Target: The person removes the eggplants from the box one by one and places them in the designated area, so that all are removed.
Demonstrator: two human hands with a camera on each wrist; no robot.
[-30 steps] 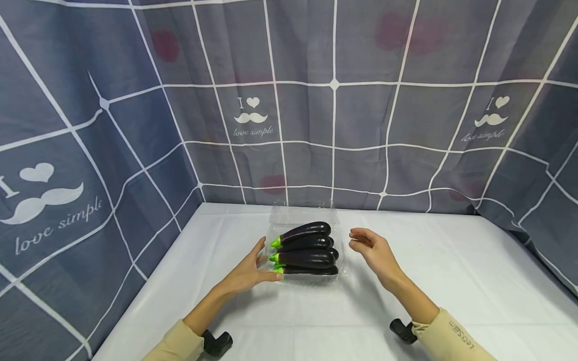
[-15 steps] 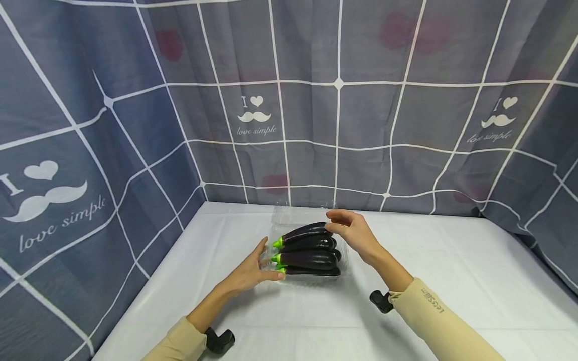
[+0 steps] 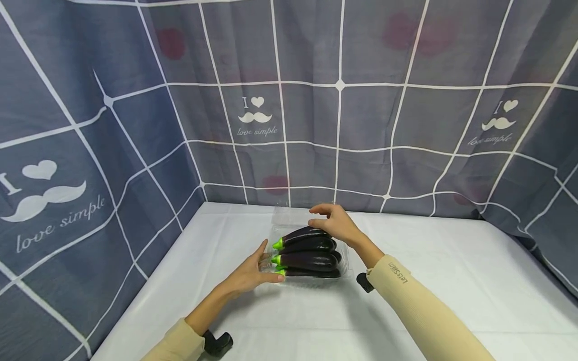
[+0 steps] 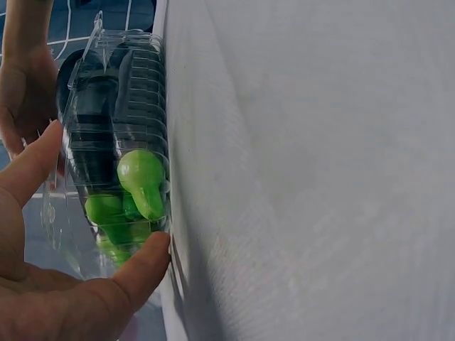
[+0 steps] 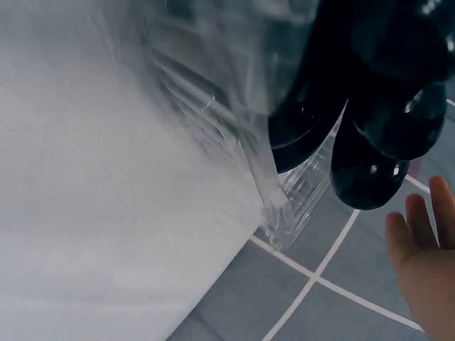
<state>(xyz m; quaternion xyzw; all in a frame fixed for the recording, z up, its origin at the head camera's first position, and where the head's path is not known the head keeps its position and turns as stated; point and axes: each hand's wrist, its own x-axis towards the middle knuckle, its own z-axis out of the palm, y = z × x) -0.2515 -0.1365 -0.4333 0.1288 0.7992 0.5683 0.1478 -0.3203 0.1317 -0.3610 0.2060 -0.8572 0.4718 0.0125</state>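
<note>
Left hand [image 3: 248, 273], fingers apart, touches a clear box [image 3: 344, 258] near the table's [image 3: 451, 273] far edge. Right hand [image 3: 336, 223], fingers apart, overhangs eggplants [image 3: 311, 260].

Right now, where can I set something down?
Free: white tabletop between beige right sleeve and grey gridded curtain; also between right sleeve and left sleeve. Crowded: clear plastic box of glossy dark eggplants, plus left hand, right hand.

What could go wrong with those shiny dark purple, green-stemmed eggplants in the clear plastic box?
The shiny dark purple, green-stemmed eggplants are rounded and piled up, so one might roll if the bare right hand, close to their blunt ends, knocks it. The bare left hand is at the stem end of the clear plastic box; pushing too hard might slide or dent it.
</note>
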